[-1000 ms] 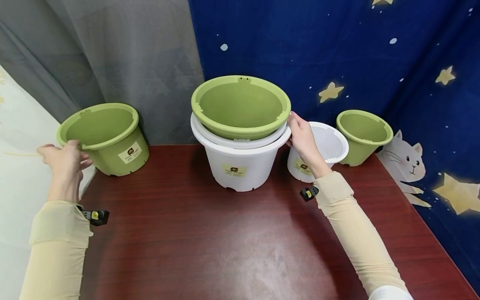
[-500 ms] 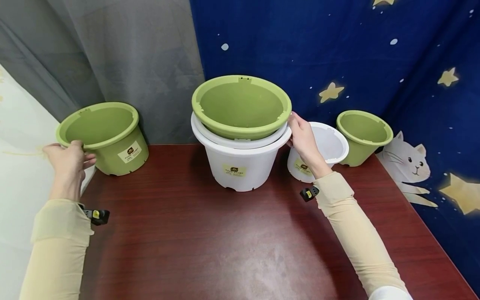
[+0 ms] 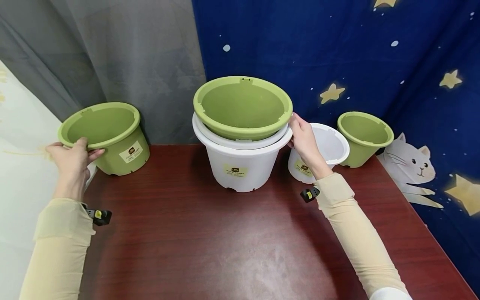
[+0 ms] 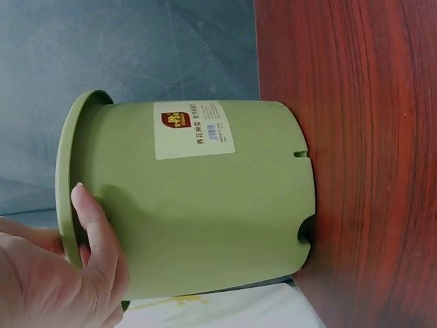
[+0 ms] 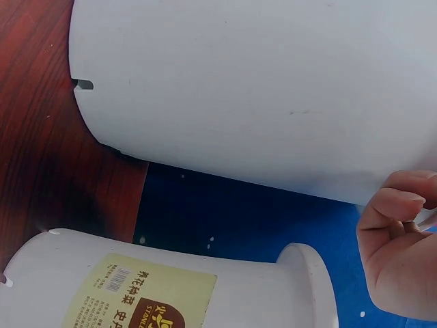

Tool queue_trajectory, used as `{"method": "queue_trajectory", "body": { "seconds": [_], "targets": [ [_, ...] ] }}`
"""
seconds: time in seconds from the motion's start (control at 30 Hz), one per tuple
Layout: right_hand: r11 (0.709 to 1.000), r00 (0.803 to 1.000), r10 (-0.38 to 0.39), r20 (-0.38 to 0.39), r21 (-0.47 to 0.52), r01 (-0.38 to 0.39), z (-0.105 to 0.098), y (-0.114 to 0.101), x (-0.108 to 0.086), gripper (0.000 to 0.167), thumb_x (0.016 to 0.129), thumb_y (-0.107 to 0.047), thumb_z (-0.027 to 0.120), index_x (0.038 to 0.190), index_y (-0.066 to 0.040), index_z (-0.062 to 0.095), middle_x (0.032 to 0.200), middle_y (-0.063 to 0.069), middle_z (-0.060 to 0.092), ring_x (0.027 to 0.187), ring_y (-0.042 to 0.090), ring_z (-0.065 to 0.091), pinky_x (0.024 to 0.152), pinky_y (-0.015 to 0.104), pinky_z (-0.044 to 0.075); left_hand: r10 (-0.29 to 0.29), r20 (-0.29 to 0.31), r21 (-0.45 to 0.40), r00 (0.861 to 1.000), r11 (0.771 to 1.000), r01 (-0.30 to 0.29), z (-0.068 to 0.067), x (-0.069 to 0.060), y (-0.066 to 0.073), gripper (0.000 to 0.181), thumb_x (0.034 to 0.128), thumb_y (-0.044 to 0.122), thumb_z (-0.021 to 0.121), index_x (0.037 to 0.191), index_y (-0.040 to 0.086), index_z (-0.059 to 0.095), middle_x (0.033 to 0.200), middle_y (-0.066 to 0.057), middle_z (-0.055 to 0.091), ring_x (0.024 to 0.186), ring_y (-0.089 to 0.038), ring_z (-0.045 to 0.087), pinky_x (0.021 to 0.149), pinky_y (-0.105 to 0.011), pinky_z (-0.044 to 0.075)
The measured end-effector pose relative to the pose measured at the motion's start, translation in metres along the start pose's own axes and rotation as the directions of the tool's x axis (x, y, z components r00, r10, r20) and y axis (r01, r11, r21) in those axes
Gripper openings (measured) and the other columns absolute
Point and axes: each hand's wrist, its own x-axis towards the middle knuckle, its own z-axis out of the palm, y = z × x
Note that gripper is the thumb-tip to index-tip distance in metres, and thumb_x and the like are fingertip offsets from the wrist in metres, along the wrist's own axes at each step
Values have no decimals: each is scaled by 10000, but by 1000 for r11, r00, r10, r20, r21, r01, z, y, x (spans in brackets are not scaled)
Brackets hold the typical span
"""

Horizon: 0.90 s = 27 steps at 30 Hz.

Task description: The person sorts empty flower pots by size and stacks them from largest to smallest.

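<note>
A large white round plastic pot (image 3: 236, 181) stands on the red-brown wood-grain tabletop (image 3: 210, 241), a second white pot (image 3: 262, 143) and a wide green plastic pot (image 3: 243, 130) nested in it. The right hand (image 3: 304, 137) grips the large white pot's rim. Well to that pot's left, the left hand (image 3: 71, 160) pinches the rim of a labelled green round plastic pot (image 3: 112, 158); near its right sit smaller white (image 3: 296, 170) and green pots (image 3: 354, 154).

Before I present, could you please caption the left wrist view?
Left fingers grip the rim of a green pot bearing a label.
</note>
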Motion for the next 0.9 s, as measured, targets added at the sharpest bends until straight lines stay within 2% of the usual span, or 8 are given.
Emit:
{"method": "queue_trajectory", "body": {
  "seconds": [0.33,0.57,0.83,0.9],
  "targets": [
    [1000,1000,0,12,14,0,0,-2,-1,395,1110,-343,351,1213,-37,580,575,-14,467,465,101,417,432,217,359,-9,-74,33,997,999,12,7,0,-1,521,981,-73,386,1338,219,144,1296,67,258,565,-156,611,615,-270,605],
    [999,1000,5,23,37,-6,-1,-3,-1,396,1113,-320,332,1286,-50,565,578,-9,472,463,121,416,425,228,356,-32,-66,42,997,999,35,9,-2,2,505,1010,-37,373,1358,246,142,1404,80,204,577,-152,606,630,-272,606],
    [999,1000,1,12,36,-1,0,-3,-2,380,1111,-324,351,1211,-36,578,593,64,466,475,147,413,431,232,352,-46,-62,60,997,997,50,7,-4,6,552,1028,-1,368,1426,273,101,1512,75,113,569,-162,603,606,-266,602],
    [999,1000,-2,10,39,2,0,-3,-1,373,1111,-320,350,1190,-36,578,598,84,466,476,153,413,430,228,353,-48,-65,68,997,996,53,7,-4,7,548,1031,14,373,1431,271,98,1493,78,132,560,-167,604,593,-269,601]
  ]
}}
